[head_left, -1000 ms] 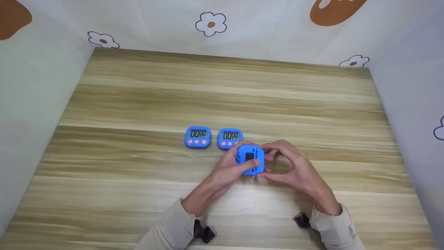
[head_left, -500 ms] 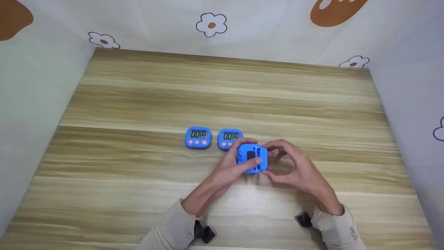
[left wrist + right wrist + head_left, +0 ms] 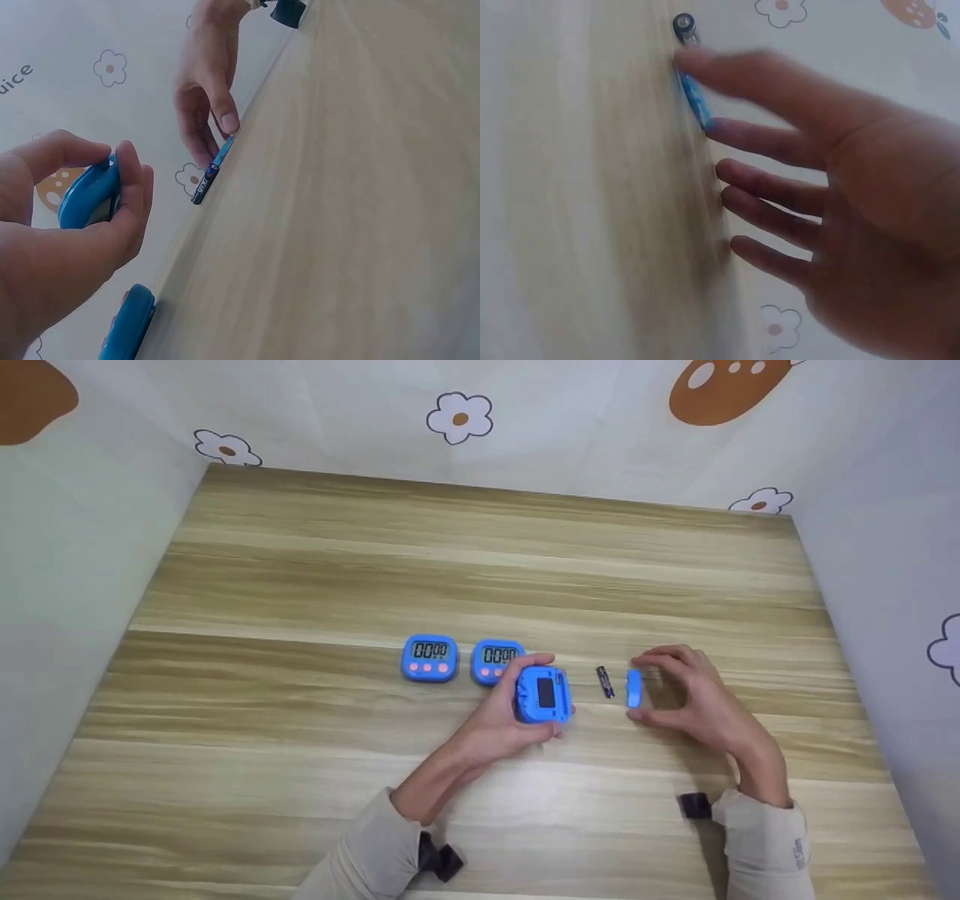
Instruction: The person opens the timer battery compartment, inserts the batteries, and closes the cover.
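Note:
My left hand (image 3: 499, 727) grips a blue digital timer (image 3: 534, 701) by its edges, its back turned up. The long battery slot along the timer's right side lies uncovered. A small blue battery cover (image 3: 634, 688) is at the tabletop, pinched at its two ends between the thumb and a finger of my right hand (image 3: 709, 709). Just left of the cover, a dark AAA-size battery (image 3: 605, 682) lies on the table; its end (image 3: 684, 22) shows in the right wrist view. In the left wrist view the held timer (image 3: 90, 195) is seen edge-on.
Two more blue timers, one at left (image 3: 430, 658) and one partly behind my left hand (image 3: 491, 656), lie face up with zeros on their displays. The wood-grain table (image 3: 480, 562) is bordered by pale flower-printed walls (image 3: 570, 427).
My right hand has pulled the cover off the timer and moved right with it, down to the table. The battery now shows on the table. My left hand has tilted the timer slightly.

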Motion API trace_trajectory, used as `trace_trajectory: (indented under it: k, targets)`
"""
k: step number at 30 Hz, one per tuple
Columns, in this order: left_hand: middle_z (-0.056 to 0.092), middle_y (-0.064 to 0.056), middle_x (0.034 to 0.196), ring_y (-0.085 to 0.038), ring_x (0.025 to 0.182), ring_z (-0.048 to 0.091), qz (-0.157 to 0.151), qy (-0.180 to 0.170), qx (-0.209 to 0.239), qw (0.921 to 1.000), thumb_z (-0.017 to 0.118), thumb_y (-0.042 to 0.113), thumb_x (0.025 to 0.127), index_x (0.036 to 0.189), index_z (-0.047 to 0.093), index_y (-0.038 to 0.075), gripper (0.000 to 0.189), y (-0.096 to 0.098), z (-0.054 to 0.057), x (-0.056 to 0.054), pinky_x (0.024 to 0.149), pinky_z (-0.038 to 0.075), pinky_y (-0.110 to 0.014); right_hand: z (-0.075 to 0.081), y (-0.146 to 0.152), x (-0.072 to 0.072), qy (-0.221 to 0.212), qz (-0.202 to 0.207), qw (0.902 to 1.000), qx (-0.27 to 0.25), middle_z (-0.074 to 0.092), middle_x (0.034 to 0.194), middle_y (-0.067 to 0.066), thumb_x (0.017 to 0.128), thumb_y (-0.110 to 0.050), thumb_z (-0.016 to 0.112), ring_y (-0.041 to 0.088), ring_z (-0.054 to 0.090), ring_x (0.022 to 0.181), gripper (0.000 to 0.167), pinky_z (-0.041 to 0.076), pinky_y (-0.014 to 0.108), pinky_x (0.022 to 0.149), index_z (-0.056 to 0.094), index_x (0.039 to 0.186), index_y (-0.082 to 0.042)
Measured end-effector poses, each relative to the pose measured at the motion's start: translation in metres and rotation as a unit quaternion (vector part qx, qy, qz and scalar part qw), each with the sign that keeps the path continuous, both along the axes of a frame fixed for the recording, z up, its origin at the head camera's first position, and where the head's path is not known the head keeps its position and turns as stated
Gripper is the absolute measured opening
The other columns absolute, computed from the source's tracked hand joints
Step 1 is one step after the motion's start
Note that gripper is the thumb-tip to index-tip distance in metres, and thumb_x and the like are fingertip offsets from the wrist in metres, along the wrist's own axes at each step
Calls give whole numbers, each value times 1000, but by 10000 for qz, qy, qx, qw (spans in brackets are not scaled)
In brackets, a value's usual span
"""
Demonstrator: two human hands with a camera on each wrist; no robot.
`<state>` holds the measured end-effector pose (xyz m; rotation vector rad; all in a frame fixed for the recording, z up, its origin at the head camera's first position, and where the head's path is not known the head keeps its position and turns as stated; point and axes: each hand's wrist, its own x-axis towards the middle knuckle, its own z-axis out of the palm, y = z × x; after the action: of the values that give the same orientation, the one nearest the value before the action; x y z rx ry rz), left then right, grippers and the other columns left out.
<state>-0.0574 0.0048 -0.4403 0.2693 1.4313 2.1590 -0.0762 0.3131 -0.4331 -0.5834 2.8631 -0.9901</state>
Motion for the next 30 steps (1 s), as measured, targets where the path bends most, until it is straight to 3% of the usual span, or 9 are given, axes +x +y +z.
trace_trajectory:
  k: [4, 8, 16, 18, 20, 24, 30]
  targets:
    - [42, -9, 141, -34, 111, 60, -113, 189, 151, 9996, 67, -20, 78, 146, 33, 13, 83, 0, -3, 0, 84, 56, -40, 1, -17, -5, 275, 378, 9988, 118, 48, 137, 4, 80, -28, 83, 25, 37, 126, 60, 31, 51, 100, 60, 134, -17]
    - [41, -9, 141, -34, 112, 59, -182, 161, 206, 9995, 66, -20, 78, 145, 34, 14, 82, 0, -3, 0, 84, 56, -41, 2, -28, -12, 373, 702, 9963, 330, 53, 133, 3, 81, -22, 82, 23, 42, 124, 51, 29, 50, 101, 65, 129, -18]
    - [41, -8, 141, -29, 113, 56, -250, 235, 9, 9994, 68, -19, 77, 144, 35, 15, 82, 1, -3, 1, 88, 54, -40, 5, -32, -17, 126, 477, 9980, 400, 62, 118, -6, 78, -28, 85, 17, 48, 115, 44, 28, 49, 103, 69, 118, -19]
    - [42, -8, 139, -29, 112, 57, -197, 247, -65, 9995, 69, -19, 76, 143, 36, 16, 82, 2, -3, 1, 88, 54, -39, 6, -36, -17, 195, 441, 9986, 194, 64, 113, -9, 77, -30, 85, 14, 49, 112, 43, 29, 45, 103, 68, 116, -20]
    - [42, -11, 137, -31, 110, 59, -141, 234, -49, 9996, 67, -20, 76, 143, 36, 16, 83, 2, -3, 1, 87, 55, -41, 9, -42, -13, 228, 434, 9982, -331, 66, 111, -10, 77, -28, 86, 13, 51, 109, 43, 33, 41, 103, 69, 115, -20]
    - [42, -12, 136, -30, 112, 57, -57, 273, -92, 9996, 69, -18, 76, 143, 37, 17, 82, 3, -3, 0, 89, 54, -40, 20, -63, 1, 403, 753, 9868, -1379, 68, 109, -3, 73, -13, 88, 19, 54, 107, 46, 41, 31, 98, 71, 115, -16]
    - [46, -13, 135, -30, 113, 57, -84, 237, 82, 9997, 70, -15, 78, 144, 35, 15, 80, 2, -2, 0, 91, 53, -39, 38, -94, 18, 830, 1210, 9772, -1534, 67, 104, 6, 71, 3, 85, 23, 56, 102, 36, 43, 23, 95, 74, 103, -7]
